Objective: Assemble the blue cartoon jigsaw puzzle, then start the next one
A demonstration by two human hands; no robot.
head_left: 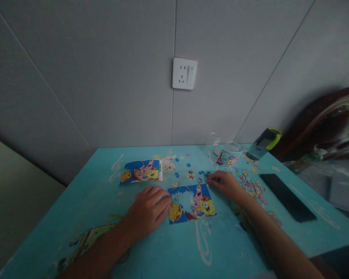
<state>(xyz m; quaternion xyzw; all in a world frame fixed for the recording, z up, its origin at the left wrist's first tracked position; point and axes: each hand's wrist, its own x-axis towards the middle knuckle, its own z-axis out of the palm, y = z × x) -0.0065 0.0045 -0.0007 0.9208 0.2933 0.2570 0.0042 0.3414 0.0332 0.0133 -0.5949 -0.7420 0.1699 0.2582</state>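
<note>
A jigsaw puzzle (208, 209) of cartoon figures on blue lies partly assembled, its frame joined around a gap in the middle. My left hand (152, 209) rests at the puzzle's left edge, fingers bent and slightly apart, holding nothing I can see. Just beyond its upper right corner, my right hand (225, 184) pinches with thumb and forefinger at a small puzzle piece, mostly covered by the fingertips. Several loose blue pieces (177, 175) are scattered behind the puzzle. A picture packet (142, 171) with the same characters lies behind my left hand.
Many multicoloured pieces (251, 184) spread right of my right hand, near a black flat object (287, 197). At the back stand a clear tub (229, 157) with a printed label and a tilted bottle (263, 144). A wall with a socket (184, 73) borders the blue table (174, 255).
</note>
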